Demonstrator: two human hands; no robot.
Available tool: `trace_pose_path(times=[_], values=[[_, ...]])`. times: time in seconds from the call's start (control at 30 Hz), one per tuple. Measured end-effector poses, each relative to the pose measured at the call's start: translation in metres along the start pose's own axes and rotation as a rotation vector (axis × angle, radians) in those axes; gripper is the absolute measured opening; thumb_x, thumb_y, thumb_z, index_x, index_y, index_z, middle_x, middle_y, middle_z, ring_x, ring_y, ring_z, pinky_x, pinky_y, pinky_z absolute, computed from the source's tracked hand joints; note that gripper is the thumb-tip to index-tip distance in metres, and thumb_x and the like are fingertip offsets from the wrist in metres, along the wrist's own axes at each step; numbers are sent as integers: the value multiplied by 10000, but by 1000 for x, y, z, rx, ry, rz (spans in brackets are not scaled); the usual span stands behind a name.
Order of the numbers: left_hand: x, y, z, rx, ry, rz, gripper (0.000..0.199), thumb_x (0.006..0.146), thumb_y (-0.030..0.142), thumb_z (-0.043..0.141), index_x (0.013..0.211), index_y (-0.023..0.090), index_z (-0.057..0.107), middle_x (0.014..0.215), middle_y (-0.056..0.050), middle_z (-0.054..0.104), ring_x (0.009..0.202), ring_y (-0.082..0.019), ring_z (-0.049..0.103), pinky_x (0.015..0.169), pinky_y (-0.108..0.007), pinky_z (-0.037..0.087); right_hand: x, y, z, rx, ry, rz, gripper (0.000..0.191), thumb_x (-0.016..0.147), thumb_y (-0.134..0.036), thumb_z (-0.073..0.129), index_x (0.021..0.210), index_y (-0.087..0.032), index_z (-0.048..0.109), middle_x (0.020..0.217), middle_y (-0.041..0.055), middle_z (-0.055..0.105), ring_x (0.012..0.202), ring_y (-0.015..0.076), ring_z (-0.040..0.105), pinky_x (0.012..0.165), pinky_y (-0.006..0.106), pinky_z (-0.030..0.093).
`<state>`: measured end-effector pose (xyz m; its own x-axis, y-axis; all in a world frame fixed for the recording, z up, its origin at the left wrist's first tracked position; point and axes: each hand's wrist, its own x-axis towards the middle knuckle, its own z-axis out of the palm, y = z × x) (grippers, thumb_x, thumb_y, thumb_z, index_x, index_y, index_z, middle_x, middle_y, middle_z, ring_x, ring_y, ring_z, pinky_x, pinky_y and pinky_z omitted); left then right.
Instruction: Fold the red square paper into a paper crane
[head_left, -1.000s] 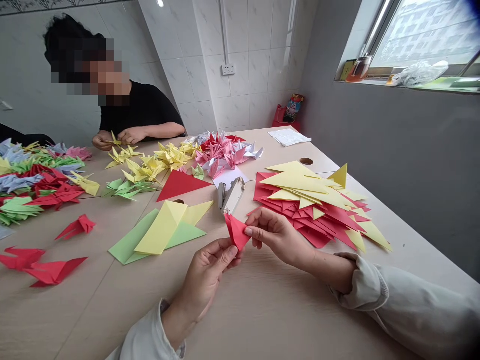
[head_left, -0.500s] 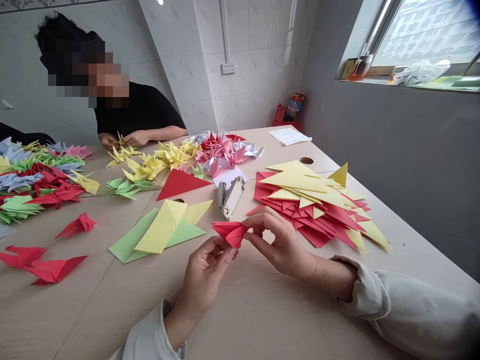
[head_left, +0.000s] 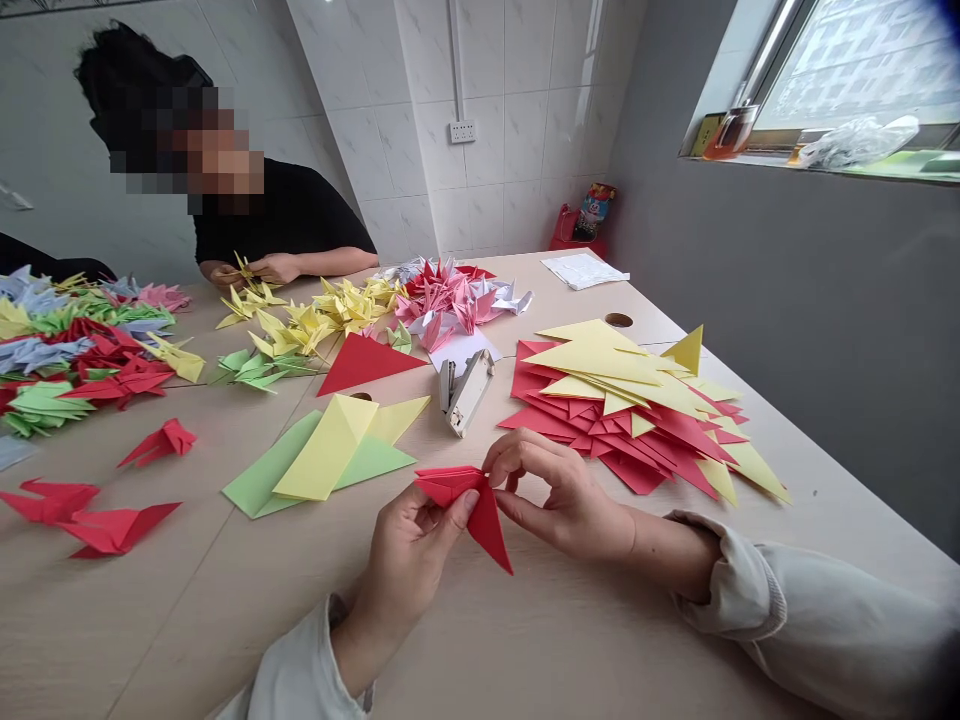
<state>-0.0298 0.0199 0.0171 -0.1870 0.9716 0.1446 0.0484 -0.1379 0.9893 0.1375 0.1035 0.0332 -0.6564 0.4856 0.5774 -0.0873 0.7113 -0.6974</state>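
Both the left hand [head_left: 409,570] and right hand [head_left: 562,505] pinch a half-folded red sheet [head_left: 480,510] in narrow fingers [head_left: 517,450], unfolded sheets [head_left: 622,420] lying past them, finished cranes [head_left: 322,315] farther off.

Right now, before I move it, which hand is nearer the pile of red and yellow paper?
The right hand is nearer, just short of the pile. The left hand is farther off, beyond the right hand; both hold the red folded paper.
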Motion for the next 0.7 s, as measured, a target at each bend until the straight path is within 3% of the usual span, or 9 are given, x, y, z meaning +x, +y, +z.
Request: trace_pose_path(times=[0.17,0.3,0.47,0.7], values=[[-2,3,-1,26,-31,-40,191,873,340,609,854,176,704,777,-11,699,738,-149,611,698,-226,489,1,0,-1,-11,-14,-5,33,902,-183,547,878,-191,568,910,75,618,797,151,565,691,289,508],[-4,6,-3,55,-48,-78,345,955,392,445,920,166,704,809,-44,697,770,-172,607,728,-260,480,3,0,-3,86,69,161,94,902,-237,561,829,-179,575,868,63,612,803,158,575,703,295,495],[-4,8,-1,112,-113,-87,300,924,369,514,1031,161,702,930,-73,719,841,-192,628,775,-270,488,5,0,-3,272,88,391,160,888,-313,590,839,-163,565,824,41,597,749,150,577,659,287,482],[-7,5,0,197,-205,-32,256,932,324,508,1078,186,667,918,-53,683,838,-189,599,804,-276,478,5,0,0,322,57,441,192,851,-332,646,843,-165,550,807,15,597,686,115,551,607,243,456]])
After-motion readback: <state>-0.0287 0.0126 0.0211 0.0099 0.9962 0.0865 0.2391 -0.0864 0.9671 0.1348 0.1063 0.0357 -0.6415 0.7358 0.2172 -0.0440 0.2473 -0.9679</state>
